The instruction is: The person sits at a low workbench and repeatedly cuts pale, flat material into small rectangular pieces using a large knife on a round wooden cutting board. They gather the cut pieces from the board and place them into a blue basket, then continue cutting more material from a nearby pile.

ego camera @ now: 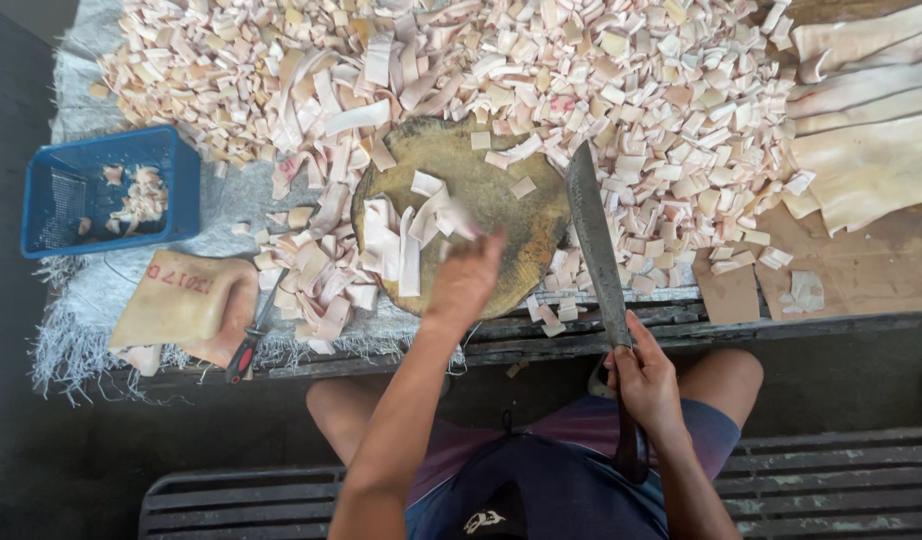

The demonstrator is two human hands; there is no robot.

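Left hand (465, 278) lay loosely open, blurred, on pale strips (406, 240) atop the round chopping block (501, 200). Right hand (643, 380) gripped the cleaver (593, 235) at the block's right edge. Probably best: bunch strips square, fingertips curled back.

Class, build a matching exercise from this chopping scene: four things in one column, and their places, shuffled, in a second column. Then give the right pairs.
Things
1. long knife
2. blue basket
3. round chopping block
4. red-handled tool

Places
A. at the table's left end, with a few pale pieces inside
B. in the right hand, blade pointing away from the person
C. on the table's front edge, beside a tan slab
D. under the left hand, carrying pale strips

Pairs: 1-B, 2-A, 3-D, 4-C
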